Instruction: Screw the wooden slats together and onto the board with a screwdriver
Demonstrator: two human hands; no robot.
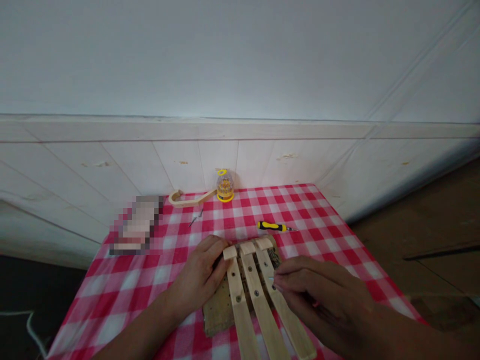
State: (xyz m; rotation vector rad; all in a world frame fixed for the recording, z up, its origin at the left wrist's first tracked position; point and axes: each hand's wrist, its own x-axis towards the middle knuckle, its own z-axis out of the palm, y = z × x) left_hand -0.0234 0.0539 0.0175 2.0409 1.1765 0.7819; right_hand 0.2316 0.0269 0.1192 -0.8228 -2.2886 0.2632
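Observation:
Three pale wooden strips (258, 305) with hooked upper ends lie side by side on a rough wooden board (218, 315). Dark screw heads or holes dot the strips. My left hand (202, 265) is closed around the board's upper left side, its thumb against the left strip; some fingertips are hidden. Over the right strip, my right hand (322, 290) pinches a small thin metal piece (271, 278), of which only a short shiny end shows. That end is close to a dark spot on the strip; whether it touches I cannot tell.
Beyond the board lies a yellow-and-black screwdriver (275, 227). A clear jar with yellow lid and base (225, 186) stands by the wall, beside a curved wooden piece (185, 201). Thin dark tweezers-like item (196, 217) and a blurred-out flat object (137, 225) are left. Red-white checked cloth (311, 210) covers the table.

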